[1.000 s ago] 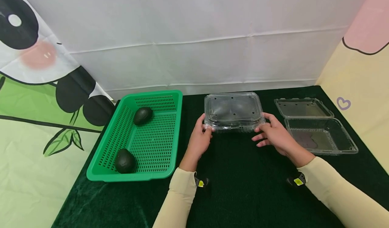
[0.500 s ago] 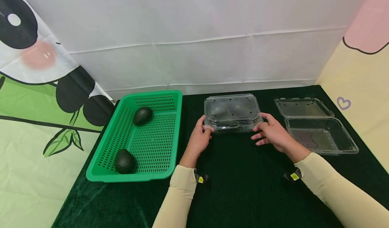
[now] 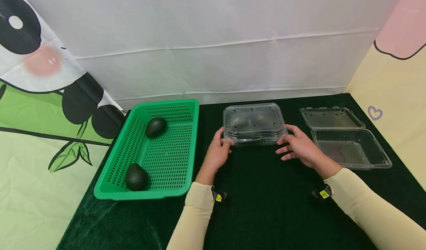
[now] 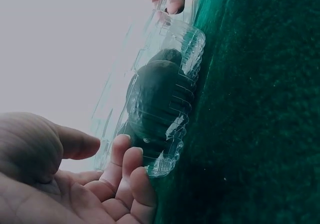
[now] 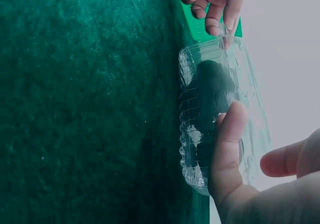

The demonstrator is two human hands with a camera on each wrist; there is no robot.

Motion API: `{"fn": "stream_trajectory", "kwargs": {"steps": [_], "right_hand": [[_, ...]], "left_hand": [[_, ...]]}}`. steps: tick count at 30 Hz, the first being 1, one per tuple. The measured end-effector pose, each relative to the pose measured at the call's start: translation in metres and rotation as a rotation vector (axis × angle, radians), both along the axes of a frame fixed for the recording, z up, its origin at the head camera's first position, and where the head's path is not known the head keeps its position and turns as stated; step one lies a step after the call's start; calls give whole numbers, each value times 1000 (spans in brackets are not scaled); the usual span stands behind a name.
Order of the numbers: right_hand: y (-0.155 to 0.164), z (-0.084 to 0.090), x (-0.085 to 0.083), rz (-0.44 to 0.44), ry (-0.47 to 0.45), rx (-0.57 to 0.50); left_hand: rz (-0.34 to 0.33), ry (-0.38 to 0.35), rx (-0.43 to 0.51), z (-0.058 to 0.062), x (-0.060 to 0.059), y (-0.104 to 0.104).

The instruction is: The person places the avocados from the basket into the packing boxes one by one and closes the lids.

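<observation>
A clear plastic clamshell container with its lid down sits near the back of the table. Dark avocados show through its side in the left wrist view. My left hand pinches its front left corner, thumb in front and index finger along the side. At the front right corner my right hand holds the rim between thumb and index finger, its other fingers spread below. The right wrist view shows the container's ribbed front wall and, at its far end, the left fingers on the rim.
To the left stands a green perforated basket with one avocado at the back and another at the front. A second clear clamshell lies unfolded on the right. Dark green cloth covers the table.
Between one second and half a second ago, the container came down slightly at its right side, the right hand shifting a little left with it. Since then both hands have stayed nearly still.
</observation>
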State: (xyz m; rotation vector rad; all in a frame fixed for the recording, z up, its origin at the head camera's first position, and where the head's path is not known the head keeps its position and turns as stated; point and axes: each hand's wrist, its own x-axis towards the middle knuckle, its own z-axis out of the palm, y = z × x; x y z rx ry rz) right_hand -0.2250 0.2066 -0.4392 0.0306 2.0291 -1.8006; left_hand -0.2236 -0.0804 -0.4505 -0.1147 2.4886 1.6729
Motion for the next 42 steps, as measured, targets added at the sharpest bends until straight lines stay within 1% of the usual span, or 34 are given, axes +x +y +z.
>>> {"fn": "stream_trajectory", "kwargs": {"steps": [6,12,18,23,26,29,32,34,36,38,42], "right_hand": [[9,2,7,29,14,22],[24,13,21,93,45,60],[49,25,33,147,132,105],[76,38,35,145,246,237],[94,46,33,123,322,333],[110,50,32,77,419,434],[124,49,29,14,524,555],[131,47,27,-34,563,635],[138,45,25,-77,580,708],[147,43,24,-116,573,765],[168,38,23,-172,545,827]], "left_hand": [[-7,-21,-11,1,4,-1],[6,-34,-61,2,11,0],[-6,-36,-94,1,16,1],[-34,-64,-118,4,21,0],[-50,-72,-134,8,24,0],[-65,-74,-154,13,29,0],[-80,-79,-192,19,36,0],[-99,-81,-229,23,41,-1],[-128,-85,-269,26,46,-1],[-167,-86,-313,31,52,-2],[-246,-89,-368,39,62,-3]]}}
